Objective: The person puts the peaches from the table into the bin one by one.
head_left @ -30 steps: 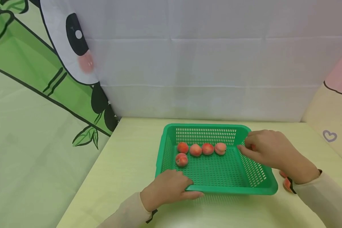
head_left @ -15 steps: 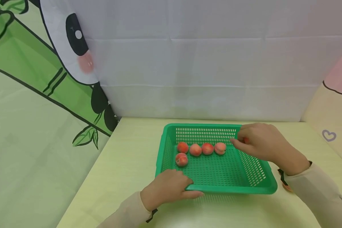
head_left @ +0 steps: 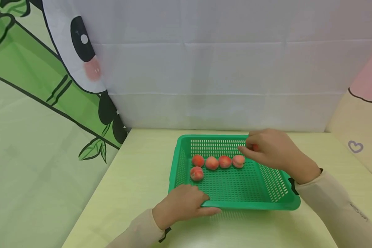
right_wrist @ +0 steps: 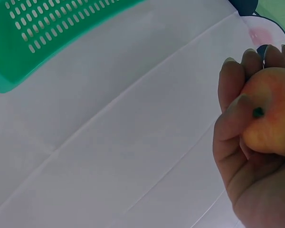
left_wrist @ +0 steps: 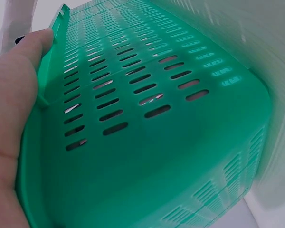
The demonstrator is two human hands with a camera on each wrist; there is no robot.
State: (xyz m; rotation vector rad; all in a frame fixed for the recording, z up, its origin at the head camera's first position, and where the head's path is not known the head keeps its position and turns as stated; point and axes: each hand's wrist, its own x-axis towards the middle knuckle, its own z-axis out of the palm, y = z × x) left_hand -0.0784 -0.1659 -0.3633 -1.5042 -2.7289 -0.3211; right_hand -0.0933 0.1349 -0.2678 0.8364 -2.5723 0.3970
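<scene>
My left hand (head_left: pixel 182 204) grips the near rim of the green basket (head_left: pixel 245 206), thumb along the rim's outside; the left wrist view shows that hand (left_wrist: pixel 9 114) against the basket's slotted wall (left_wrist: pixel 133 161). Above the basket's back right corner, my right hand (head_left: pixel 274 151) holds a peach. In the right wrist view the fingers and thumb curl round this yellow-red peach (right_wrist: pixel 270 114), its green stem spot showing. Inside the basket, four peaches stand in a row along the back, the rightmost (head_left: pixel 238 161) nearest the right hand, with another peach (head_left: pixel 196 173) in front of the leftmost (head_left: pixel 198 161).
The basket stands on a pale yellow table (head_left: pixel 124 179). A white cloth (head_left: pixel 217 69) hangs behind the table, with a printed green cloth (head_left: pixel 34 137) at the left and a cream and pink one (head_left: pixel 359 120) at the right.
My right hand has moved left and back with its peach, from the basket's right side to above the back right corner. My left hand keeps its grip; the forearm now covers the peaches at the right.
</scene>
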